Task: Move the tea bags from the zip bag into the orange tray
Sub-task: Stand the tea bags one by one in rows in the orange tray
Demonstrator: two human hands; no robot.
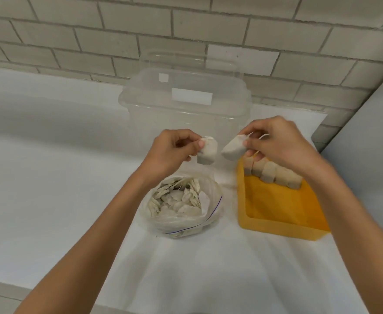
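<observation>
1. The left hand [174,148] pinches the left tea bag [207,152] by its top corner, thumb against curled fingers. The bag hangs in the air beyond the 12 o'clock rim of the zip bag [186,227].
2. The right hand [276,148] pinches the right tea bag [232,150] by one end, with thin string showing at the fingers. This bag hangs over the 11 o'clock corner of the tray [274,200]. The two tea bags are near each other but apart.
3. A heap [177,200] of tea bags remains in the open-mouthed zip bag on the counter [50,177]. The tray sits just beside it at 3 o'clock. A row [270,172] of tea bags stands along the tray's 12 o'clock wall.
4. Handling, as a judgement:
   - The tea bags look very light, soft and thin-skinned.
   - A hard squeeze or a tug could tear one.
   - The strings may snag on neighbours in the heap.
   - A light pinch at the top fold or a corner suits best.
5. Edges and room:
   - The tray floor is bare from the row down to 6 o'clock, so there is room to set more rows.
   - A clear tub [186,103] stands at 12 o'clock, close behind both hands, with the tiled wall [95,30] beyond it.
   - A grey panel [371,137] closes off the tray's 3 o'clock side.
   - White counter stretches away at 9 o'clock.
   - The floppy rim of the zip bag could catch a reaching hand.
</observation>
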